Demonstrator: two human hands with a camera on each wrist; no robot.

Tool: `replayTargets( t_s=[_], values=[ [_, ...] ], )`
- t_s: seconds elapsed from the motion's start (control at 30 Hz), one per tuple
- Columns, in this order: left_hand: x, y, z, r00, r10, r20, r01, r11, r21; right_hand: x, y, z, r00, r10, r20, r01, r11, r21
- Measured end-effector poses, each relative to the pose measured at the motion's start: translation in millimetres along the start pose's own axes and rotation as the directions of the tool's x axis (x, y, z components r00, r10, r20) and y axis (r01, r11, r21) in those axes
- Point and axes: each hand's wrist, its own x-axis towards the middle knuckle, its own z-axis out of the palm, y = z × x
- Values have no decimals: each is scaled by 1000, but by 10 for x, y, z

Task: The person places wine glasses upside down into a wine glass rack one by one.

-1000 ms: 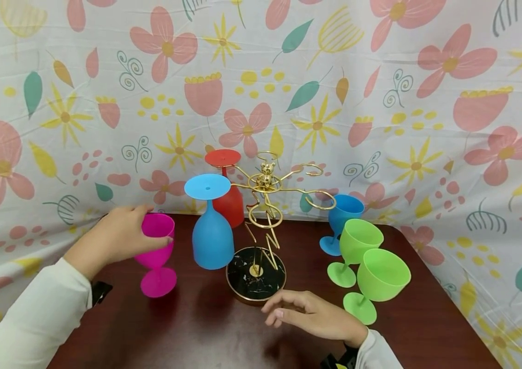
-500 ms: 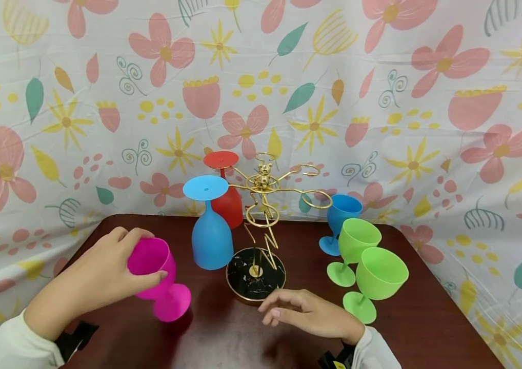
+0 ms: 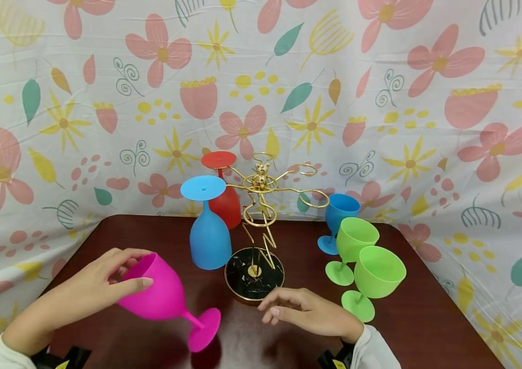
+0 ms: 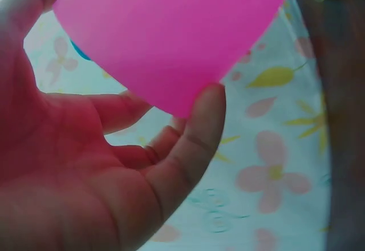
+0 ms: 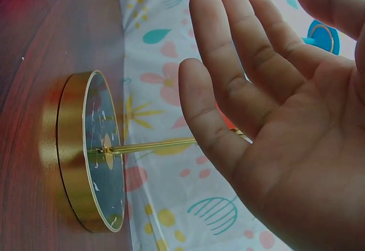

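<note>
My left hand (image 3: pixel 90 287) grips a magenta goblet (image 3: pixel 164 289) by the bowl near its rim. The goblet leans steeply, its foot pointing down and to the right; whether the foot touches the table is hard to tell. In the left wrist view the thumb and fingers pinch the edge of the magenta bowl (image 4: pixel 177 34). My right hand (image 3: pixel 309 310) has loosely bent fingers and holds nothing, just in front of the black base (image 3: pixel 252 277) of a gold goblet rack (image 3: pixel 261 184). A light blue goblet (image 3: pixel 209 236) and a red goblet (image 3: pixel 225 200) hang upside down from the rack.
At the right of the dark table (image 3: pixel 136 230) stand a blue goblet (image 3: pixel 340 215), a green goblet (image 3: pixel 355 238) and a nearer green goblet (image 3: pixel 378 271), all upright. Behind the table hangs a flowered cloth (image 3: pixel 242 77). Several rack rings hold nothing.
My left hand has brought the magenta goblet nearer to me, lowering it in view. The goblet has tipped from upright to steeply slanted, its foot swinging right. My right hand has barely moved.
</note>
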Motion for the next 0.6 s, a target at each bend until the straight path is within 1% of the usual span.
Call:
replayTargets(
  t_s=[0.03,0.07,0.1,0.13,0.17,0.23,0.27,0.33,0.4,0.47,0.57,0.6],
  values=[
    [7,-43,18,999,-22,40,25,997,-68,1,5,2,1000,-4,0,4,1000,2],
    [14,-84,39,996,-44,78,54,990,-133,3,10,5,1000,-8,1,8,1000,2],
    [21,-126,63,992,-60,115,82,976,-200,7,16,9,1000,-15,2,15,1000,4],
    [29,-165,89,985,-70,155,111,956,-271,11,24,13,1000,-18,3,18,1000,5],
    [40,-206,118,978,-71,196,135,931,-339,15,32,18,1000,-24,4,24,1000,4],
    [61,-275,183,963,-61,264,179,874,-451,29,49,32,999,-36,7,36,999,7],
    [73,-308,223,957,-41,288,187,846,-499,36,58,39,999,-41,8,41,999,8],
    [103,-368,320,945,22,326,187,782,-595,52,78,55,998,-56,10,56,998,8],
    [130,-408,451,938,75,338,184,720,-669,64,91,68,997,-71,12,70,997,20],
    [158,-438,603,927,133,350,184,651,-737,74,101,80,997,-78,14,78,996,33],
    [191,-455,817,908,182,376,224,548,-806,84,108,94,997,-75,7,75,997,26],
    [199,-458,875,903,196,383,235,520,-821,86,108,100,998,-71,2,70,997,16]
  ],
)
